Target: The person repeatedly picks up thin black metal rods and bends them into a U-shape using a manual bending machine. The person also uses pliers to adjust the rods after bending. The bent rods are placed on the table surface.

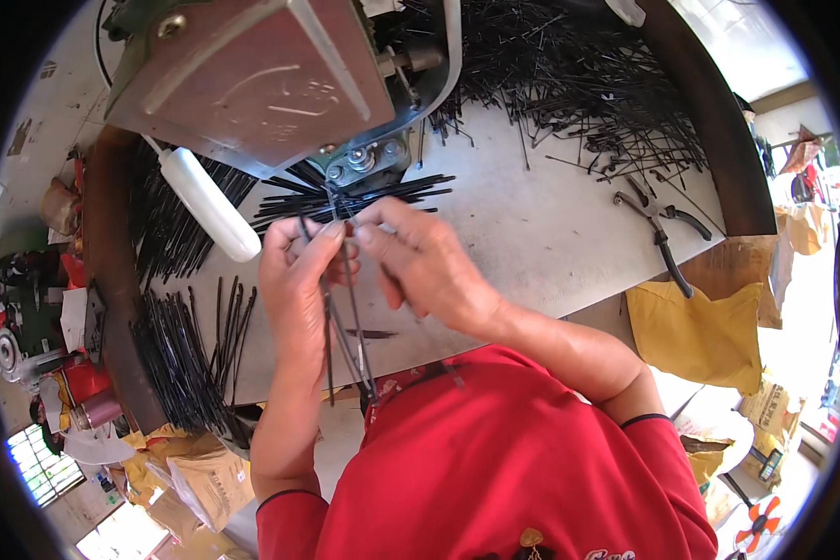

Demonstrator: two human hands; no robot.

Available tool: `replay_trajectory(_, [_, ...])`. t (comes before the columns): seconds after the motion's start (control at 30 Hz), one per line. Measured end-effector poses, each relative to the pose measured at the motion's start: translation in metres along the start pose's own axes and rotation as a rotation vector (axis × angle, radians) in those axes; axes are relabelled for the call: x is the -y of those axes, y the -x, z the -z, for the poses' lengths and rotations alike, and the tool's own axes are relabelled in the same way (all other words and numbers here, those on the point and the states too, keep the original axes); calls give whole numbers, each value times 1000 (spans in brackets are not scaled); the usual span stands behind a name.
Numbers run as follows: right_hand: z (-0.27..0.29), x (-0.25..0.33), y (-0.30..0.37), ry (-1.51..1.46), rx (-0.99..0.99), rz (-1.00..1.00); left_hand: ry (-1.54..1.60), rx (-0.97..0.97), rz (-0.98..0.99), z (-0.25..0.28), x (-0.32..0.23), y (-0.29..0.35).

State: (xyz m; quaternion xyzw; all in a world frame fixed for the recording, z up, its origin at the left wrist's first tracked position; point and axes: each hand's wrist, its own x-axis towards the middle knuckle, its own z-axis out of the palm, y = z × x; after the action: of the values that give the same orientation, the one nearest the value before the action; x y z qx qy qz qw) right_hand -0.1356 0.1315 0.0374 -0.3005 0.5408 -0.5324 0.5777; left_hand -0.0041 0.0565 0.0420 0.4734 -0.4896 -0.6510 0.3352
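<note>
Just below the head of a bench machine [252, 93], my two hands meet over the worktable. My left hand [299, 271] is closed, pinching several thin black rods [352, 313] that slant down toward my red shirt. Thumb and forefinger of my right hand [429, 266] close at the upper part of the same rods, near the left fingertips; a blurred rod hangs below this hand. Right behind the fingertips, under the machine's working point, a loose bundle of black rods [420, 189] lies crosswise. What exactly sits between the fingertips is too small to make out.
A white tube-shaped lamp [210, 205] hangs left of my hands. More black rods lie in bundles [182, 355] along the left side and in a tangled heap [579, 84] at the back right. Dark-handled pliers [661, 229] rest near the right edge. A yellow cloth [700, 331] hangs there.
</note>
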Motion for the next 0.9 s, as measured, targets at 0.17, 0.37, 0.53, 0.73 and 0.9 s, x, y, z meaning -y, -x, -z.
replay_trajectory(0.17, [17, -18, 2, 454, -130, 319, -302, -91, -26, 59, -20, 13])
replay_trajectory(0.37, [83, -10, -32, 1033, -506, 418, -1312, -268, -389, 151, 14, 29])
replay_trajectory(0.53, [88, -14, -61, 1409, -387, 568, -1680, -471, -469, 214, 62, 9])
replay_trajectory(0.73, [93, -15, -63, 1444, -385, 596, -1717, -635, -570, 256, 49, -15])
replay_trajectory(0.9, [101, -12, -68, 1496, -346, 729, -1411, -489, -695, 178, 27, -19])
